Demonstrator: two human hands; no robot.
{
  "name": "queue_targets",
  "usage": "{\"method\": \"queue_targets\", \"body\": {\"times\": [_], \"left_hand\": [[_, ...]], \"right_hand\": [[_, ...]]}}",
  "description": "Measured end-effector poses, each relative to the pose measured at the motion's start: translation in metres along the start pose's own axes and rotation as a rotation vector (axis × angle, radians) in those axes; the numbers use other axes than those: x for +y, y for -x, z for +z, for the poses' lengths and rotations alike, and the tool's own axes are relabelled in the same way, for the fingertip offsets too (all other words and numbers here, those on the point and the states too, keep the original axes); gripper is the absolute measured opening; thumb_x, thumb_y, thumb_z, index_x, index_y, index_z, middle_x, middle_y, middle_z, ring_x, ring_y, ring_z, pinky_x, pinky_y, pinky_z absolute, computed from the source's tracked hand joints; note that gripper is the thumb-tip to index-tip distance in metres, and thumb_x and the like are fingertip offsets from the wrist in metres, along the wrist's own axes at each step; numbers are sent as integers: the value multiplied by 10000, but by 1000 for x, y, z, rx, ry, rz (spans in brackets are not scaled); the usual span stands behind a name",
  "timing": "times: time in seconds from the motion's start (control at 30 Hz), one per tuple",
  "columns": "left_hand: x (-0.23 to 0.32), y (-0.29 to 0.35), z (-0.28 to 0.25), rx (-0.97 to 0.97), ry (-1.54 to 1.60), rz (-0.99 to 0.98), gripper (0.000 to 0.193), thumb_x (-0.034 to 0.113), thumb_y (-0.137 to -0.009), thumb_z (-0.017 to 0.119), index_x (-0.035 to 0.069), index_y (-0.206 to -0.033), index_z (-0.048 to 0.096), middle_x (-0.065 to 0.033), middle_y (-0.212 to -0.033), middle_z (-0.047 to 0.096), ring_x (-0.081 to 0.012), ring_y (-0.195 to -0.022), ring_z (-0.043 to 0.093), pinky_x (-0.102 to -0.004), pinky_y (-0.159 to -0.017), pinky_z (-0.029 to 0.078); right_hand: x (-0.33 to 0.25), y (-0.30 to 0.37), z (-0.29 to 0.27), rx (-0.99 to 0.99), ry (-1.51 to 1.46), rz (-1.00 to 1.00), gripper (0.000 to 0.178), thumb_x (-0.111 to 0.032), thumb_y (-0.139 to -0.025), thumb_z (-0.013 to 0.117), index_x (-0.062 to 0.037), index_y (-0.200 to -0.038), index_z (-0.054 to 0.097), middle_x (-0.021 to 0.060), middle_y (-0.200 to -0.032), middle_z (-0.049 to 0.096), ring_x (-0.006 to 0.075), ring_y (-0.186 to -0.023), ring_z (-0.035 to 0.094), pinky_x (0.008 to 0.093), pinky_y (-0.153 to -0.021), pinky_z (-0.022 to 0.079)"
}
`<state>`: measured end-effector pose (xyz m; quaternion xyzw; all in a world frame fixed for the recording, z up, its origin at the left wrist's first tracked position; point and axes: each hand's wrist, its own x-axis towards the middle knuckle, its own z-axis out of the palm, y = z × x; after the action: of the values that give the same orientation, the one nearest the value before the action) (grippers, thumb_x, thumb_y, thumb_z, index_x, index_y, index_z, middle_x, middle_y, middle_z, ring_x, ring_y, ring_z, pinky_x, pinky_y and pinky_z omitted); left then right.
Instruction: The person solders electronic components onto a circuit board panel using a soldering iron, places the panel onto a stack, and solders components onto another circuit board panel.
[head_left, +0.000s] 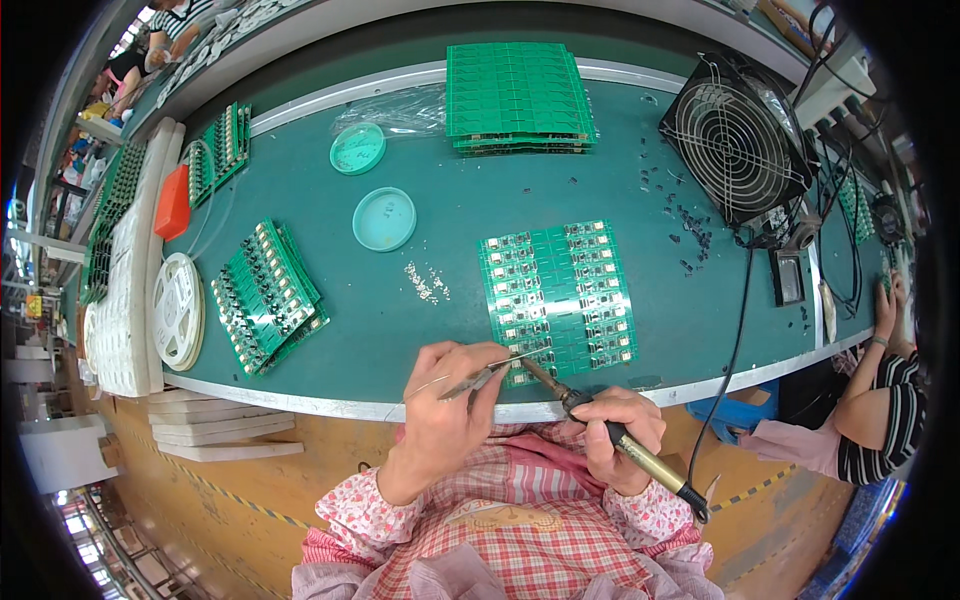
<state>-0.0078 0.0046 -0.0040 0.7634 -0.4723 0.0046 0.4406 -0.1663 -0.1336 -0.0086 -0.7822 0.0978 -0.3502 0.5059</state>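
The left hand [448, 400] pinches slim grey metal tweezers [472, 383] between closed fingers, while the right hand [622, 428] is wrapped around a gold-and-black soldering iron [645, 458], its tip at the near-left corner of a green rectangular circuit-board panel [560, 290] that lies flat before the person on the dark-green tabletop [320, 210]. Left of the panel are a scatter of tiny pale components [425, 283], two round turquoise dishes [385, 219] and a fanned pile of green component-covered boards [265, 295]. Beyond it stands a stack of green boards [515, 95], with a black square fan with a round wire guard [733, 150] to the right.
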Motion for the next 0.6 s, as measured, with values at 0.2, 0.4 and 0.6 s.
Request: {"method": "queue_targets", "body": {"times": [0.2, 0.4, 0.6], "left_hand": [[3, -2, -2, -11, -13, -15, 227, -44, -800, 733, 51, -1002, 687, -69, -964, 719, -275, -852, 658, -374, -799, 505], [5, -5, -4, -55, -24, -42, 220, -33, -803, 732, 56, -1000, 696, -71, -970, 714, -281, -887, 650, -373, -795, 512], [4, -4, -3, -50, -29, -41, 223, -35, -803, 729, 53, -1006, 698, -69, -972, 714, -284, -884, 651, -372, -799, 514]], "right_hand": [[-8, -2, 3, -46, 82, -54, 171, -14, -802, 717, -14, -972, 691, 71, -665, 675, 217, -588, 661, 313, -551, 527], [-14, -8, 5, -80, 209, -121, 105, -85, -882, 667, -17, -962, 651, 32, -638, 713, 142, -519, 633, 278, -514, 489], [-8, 2, -4, 64, 97, -131, 175, -3, -832, 688, 0, -1007, 682, 61, -637, 671, 191, -546, 632, 305, -516, 505]]}}
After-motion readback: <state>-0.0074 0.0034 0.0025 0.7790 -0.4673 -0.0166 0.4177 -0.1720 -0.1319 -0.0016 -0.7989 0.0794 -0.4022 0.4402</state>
